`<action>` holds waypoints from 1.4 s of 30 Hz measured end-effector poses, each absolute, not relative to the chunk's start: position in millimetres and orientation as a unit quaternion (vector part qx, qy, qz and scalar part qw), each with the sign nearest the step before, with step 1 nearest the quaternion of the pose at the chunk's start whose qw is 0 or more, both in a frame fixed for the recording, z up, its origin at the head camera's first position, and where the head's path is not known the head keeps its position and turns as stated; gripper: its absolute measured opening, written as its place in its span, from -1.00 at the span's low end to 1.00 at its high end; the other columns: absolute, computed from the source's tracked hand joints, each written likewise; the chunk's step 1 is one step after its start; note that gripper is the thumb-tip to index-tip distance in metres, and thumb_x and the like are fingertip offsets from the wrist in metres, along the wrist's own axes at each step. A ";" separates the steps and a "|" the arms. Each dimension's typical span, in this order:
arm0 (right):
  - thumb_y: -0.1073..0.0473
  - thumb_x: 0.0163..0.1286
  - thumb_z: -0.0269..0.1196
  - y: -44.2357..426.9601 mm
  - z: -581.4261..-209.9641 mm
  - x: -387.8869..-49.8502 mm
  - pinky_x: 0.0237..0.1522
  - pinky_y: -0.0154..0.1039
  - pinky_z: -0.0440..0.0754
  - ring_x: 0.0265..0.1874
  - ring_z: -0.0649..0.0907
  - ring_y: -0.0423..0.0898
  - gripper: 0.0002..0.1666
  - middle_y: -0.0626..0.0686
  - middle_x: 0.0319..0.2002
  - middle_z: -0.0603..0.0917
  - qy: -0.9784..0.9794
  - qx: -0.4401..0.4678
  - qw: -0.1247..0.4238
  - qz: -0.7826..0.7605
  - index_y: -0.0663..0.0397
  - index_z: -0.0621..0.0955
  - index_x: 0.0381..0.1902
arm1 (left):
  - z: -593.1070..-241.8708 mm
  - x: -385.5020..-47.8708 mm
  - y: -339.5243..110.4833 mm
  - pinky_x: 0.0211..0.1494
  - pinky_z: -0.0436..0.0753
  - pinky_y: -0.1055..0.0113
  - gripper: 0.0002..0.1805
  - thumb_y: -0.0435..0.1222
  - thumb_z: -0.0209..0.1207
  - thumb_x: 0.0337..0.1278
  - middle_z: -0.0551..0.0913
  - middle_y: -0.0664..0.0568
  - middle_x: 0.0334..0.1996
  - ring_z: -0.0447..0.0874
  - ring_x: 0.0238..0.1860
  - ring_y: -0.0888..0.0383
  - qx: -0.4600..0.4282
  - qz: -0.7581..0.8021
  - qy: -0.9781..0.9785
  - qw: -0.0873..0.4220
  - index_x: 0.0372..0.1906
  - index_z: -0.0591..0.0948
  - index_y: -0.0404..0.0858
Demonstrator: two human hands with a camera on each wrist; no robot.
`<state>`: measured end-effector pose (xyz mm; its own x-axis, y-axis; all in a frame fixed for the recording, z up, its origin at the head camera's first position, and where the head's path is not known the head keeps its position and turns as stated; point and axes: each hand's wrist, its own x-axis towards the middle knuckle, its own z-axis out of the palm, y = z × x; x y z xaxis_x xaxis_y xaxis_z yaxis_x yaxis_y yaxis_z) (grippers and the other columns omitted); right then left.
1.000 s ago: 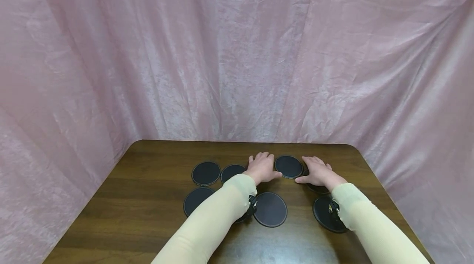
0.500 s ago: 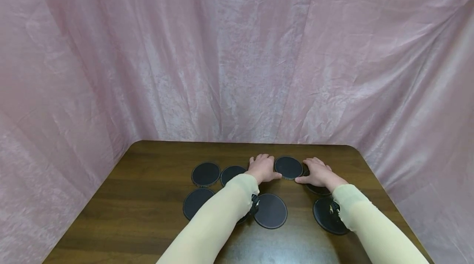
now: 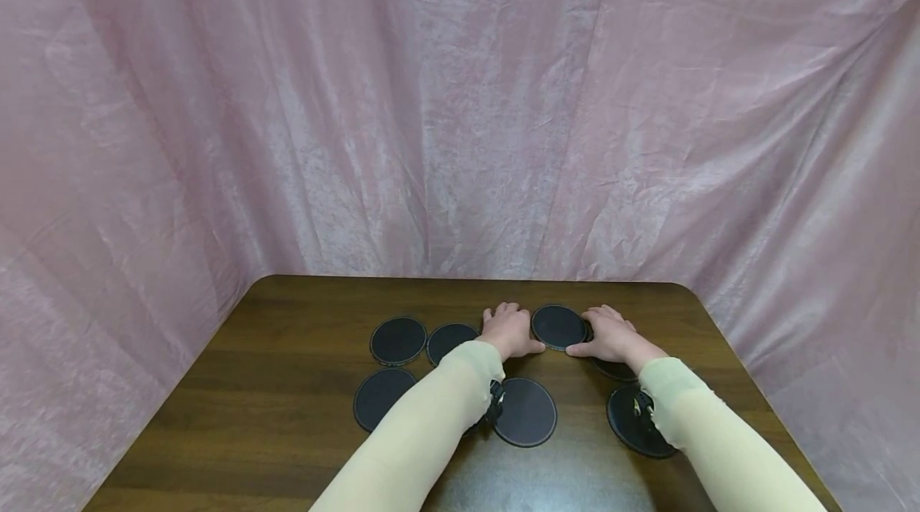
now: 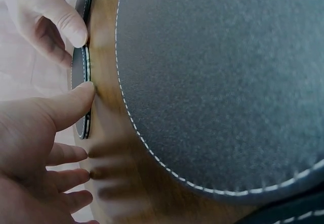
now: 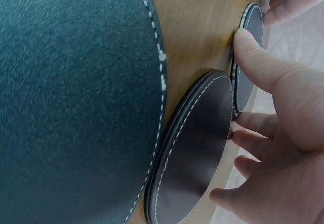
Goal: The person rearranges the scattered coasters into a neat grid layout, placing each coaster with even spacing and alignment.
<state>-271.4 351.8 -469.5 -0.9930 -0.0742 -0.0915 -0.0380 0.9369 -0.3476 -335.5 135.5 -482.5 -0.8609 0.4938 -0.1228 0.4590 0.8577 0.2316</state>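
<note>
At the back of the table a round black disc (image 3: 559,327) with a stitched edge lies between the two hands. The left hand (image 3: 507,330) is at its left side; in the left wrist view the left thumb (image 4: 81,100) touches the disc's rim (image 4: 88,77). From the right, the right hand (image 3: 609,334) reaches to the same disc, its thumb (image 5: 248,44) on the rim in the right wrist view, fingers spread and lightly bent. Another dark disc (image 5: 197,148) lies beside it, partly under the right hand in the head view.
Black discs lie at left in the back (image 3: 398,339) and beside the left sleeve (image 3: 450,339). Nearer are a left disc (image 3: 381,398), a middle disc (image 3: 525,412) and one under the right wrist (image 3: 636,422). The left forearm mostly hides another. Pink cloth hangs behind the wooden table (image 3: 216,416).
The right hand has shifted slightly left, closer to the disc between the hands. That disc has moved very slightly left. The left hand's fingers are a little more bent.
</note>
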 end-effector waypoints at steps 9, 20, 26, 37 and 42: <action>-0.16 0.28 0.63 343.6 -464.5 -271.2 0.37 0.51 0.41 0.43 0.40 0.55 0.00 0.51 0.32 0.58 0.982 -0.021 0.043 -0.184 0.55 0.57 0.33 | -476.1 -329.6 135.6 0.64 0.24 -0.17 -0.27 0.18 0.47 0.35 0.48 -0.05 0.55 0.30 0.62 -0.08 0.256 0.088 0.959 0.085 0.45 0.66 -0.12; -0.02 0.16 0.70 338.2 -464.1 -275.0 0.44 0.36 0.38 0.36 0.45 0.55 -0.05 0.51 0.22 0.63 0.979 -0.016 0.049 -0.198 0.62 0.60 0.23 | -475.7 -325.1 136.2 0.51 0.42 -0.02 -0.28 0.18 0.51 0.30 0.58 -0.10 0.38 0.45 0.42 -0.11 0.248 0.078 0.963 0.065 0.39 0.70 -0.14; -0.01 0.13 0.70 340.3 -467.7 -277.6 0.44 0.32 0.39 0.31 0.46 0.51 -0.05 0.49 0.16 0.63 0.977 -0.013 0.044 -0.207 0.63 0.58 0.21 | -479.1 -329.4 141.6 0.36 0.44 -0.03 -0.32 0.17 0.59 0.18 0.63 -0.12 0.16 0.46 0.23 -0.11 0.227 0.092 0.967 0.062 0.24 0.75 -0.16; -0.04 0.10 0.73 335.7 -468.2 -271.4 0.33 0.38 0.43 0.22 0.55 0.47 0.08 0.36 0.04 0.72 0.980 0.000 0.014 -0.199 0.55 0.50 0.34 | -479.2 -327.1 143.5 0.30 0.46 -0.02 -0.25 0.13 0.64 0.14 0.77 -0.07 0.12 0.63 0.19 -0.11 0.218 0.102 0.969 0.050 0.30 0.67 -0.17; -0.03 0.13 0.74 332.7 -470.0 -267.8 0.38 0.41 0.36 0.26 0.52 0.51 0.11 0.45 0.16 0.70 0.980 0.001 0.009 -0.197 0.55 0.47 0.38 | -479.6 -324.1 140.4 0.32 0.47 -0.04 -0.20 0.12 0.64 0.13 0.75 -0.08 0.17 0.62 0.23 -0.14 0.222 0.113 0.967 0.047 0.37 0.64 -0.15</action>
<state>-267.8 332.7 -470.0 -0.9998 -0.0006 -0.0179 0.0064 0.9222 -0.3867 -324.1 140.4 -479.6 -0.8971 0.4400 -0.0410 0.4186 0.8759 0.2399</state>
